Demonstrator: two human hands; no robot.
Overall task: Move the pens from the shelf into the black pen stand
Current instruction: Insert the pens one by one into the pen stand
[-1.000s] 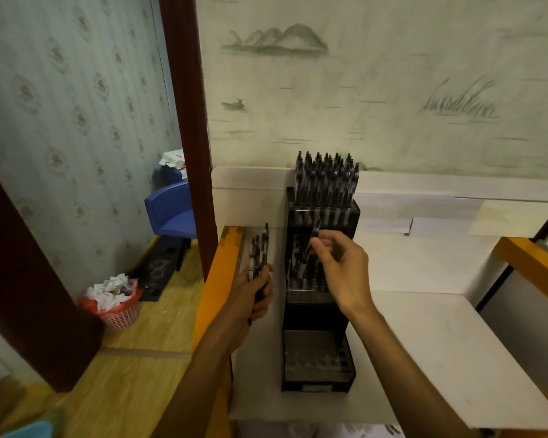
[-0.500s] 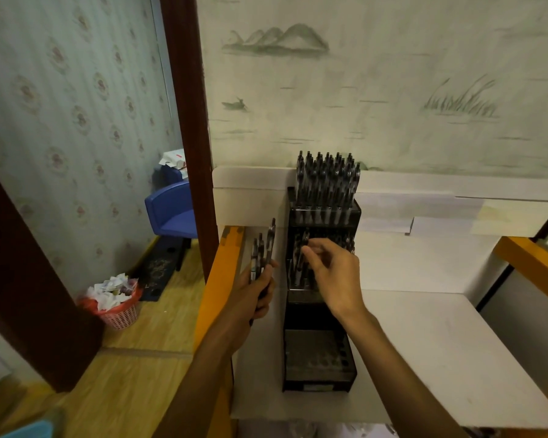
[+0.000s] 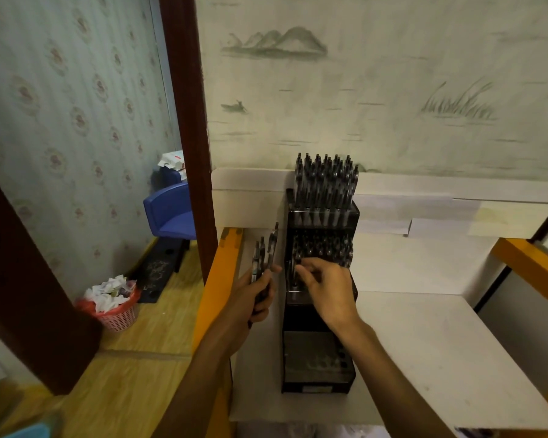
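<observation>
left hand: your left hand [image 3: 256, 298] has its grip wrapped round a small bunch of pens [image 3: 264, 257], held upright just left of the stand, tips poking up past your fingers.
right hand: your right hand [image 3: 326, 287] is over the middle tier, fingers curled in among the pens there. looks like it's pinching one at the left edge of that tier, but it's too dark and blurry to be sure, so honestly can't tell if the grip holds anything.
pen stand: the black pen stand [image 3: 318, 358] is a stepped thing sitting on the white tabletop [image 3: 440, 358], back against the wall.
top tier: packed with upright pens [image 3: 326, 184].
middle tier: partly filled, mostly toward the back.
front tier: can't make out any pens in it.
off to the left: blue chair [image 3: 168, 213] and a pink bin [image 3: 114, 308] stuffed with paper on the floor.
</observation>
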